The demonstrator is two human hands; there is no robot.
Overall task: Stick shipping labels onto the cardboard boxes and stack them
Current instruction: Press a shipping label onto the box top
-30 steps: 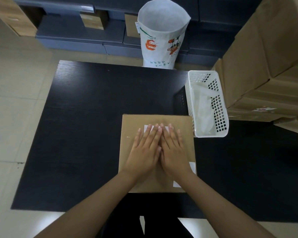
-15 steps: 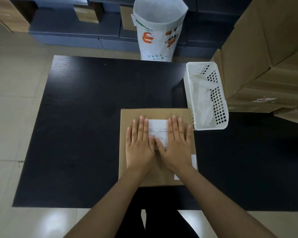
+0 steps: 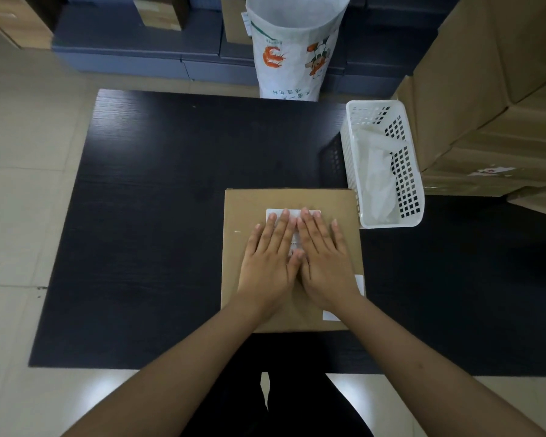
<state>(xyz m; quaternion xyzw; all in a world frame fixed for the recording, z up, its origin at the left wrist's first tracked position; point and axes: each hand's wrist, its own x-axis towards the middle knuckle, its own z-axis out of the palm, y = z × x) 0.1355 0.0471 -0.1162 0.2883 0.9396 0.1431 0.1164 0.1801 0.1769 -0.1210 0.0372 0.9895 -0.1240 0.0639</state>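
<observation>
The cardboard box (image 3: 292, 260) lies flat on the black table (image 3: 158, 216), at its near edge and right of centre, with its far right corner just beside the white basket (image 3: 383, 165). A white shipping label (image 3: 292, 213) sits on the box top toward the far edge; only its far strip and a thin sliver between the hands are visible. The left hand (image 3: 270, 263) and the right hand (image 3: 325, 266) lie flat on the label side by side, fingers straight and pointing away from the body, thumbs meeting at the centre line; neither hand grasps anything, both press palm-down. The step in hand appears to be smoothing the label down. To do it well, apply pressure through flat fingers and palms, and work from the centre of the label outward toward each side, so that trapped air escapes at the edges instead of forming bubbles. Finish by running the fingertips along all four borders and corners, since lifted corners are the likeliest failure. Keep the box from sliding on the table; downward pressure alone should suffice. A second white patch (image 3: 358, 283) shows at the right edge of the box beside the right wrist; its purpose cannot be determined. Once the label is seated, the box would presumably go to the stacked boxes (image 3: 486, 99) at the right.
</observation>
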